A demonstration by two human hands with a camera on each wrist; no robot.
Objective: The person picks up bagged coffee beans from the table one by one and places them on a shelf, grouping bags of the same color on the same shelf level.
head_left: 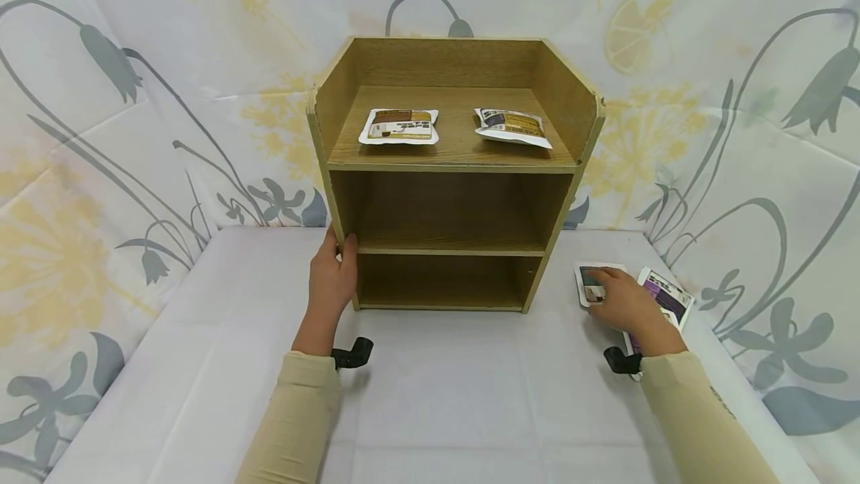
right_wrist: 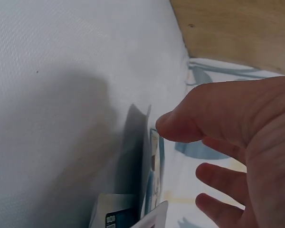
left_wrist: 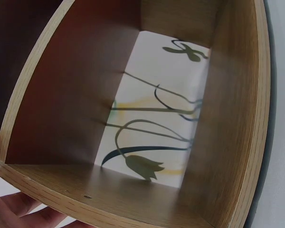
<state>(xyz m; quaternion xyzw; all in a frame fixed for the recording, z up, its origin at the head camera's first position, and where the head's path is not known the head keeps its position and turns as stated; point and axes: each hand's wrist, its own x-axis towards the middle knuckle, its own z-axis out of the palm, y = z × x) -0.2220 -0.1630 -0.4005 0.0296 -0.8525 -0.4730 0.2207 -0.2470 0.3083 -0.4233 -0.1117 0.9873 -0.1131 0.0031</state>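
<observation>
A small wooden shelf unit (head_left: 443,66) stands upright in the middle of the head view. My left hand (head_left: 332,275) grips its left side panel, with the thumb at the front edge. In the left wrist view the fingers (left_wrist: 40,216) show behind the panel. To the right of the shelf, my right hand (head_left: 625,305) reaches over a white packet (head_left: 586,288) with a dark label. The right wrist view has the thumb and fingers spread, the thumb tip close to the packet's edge (right_wrist: 154,156); whether they touch cannot be told.
On the top shelf lie a left packet (head_left: 399,128) and a right packet (head_left: 513,128), set apart. A purple-labelled packet (head_left: 674,297) lies by the right hand, partly covering others. White cloth (head_left: 437,394) covers the table; a floral backdrop (head_left: 134,170) hangs behind.
</observation>
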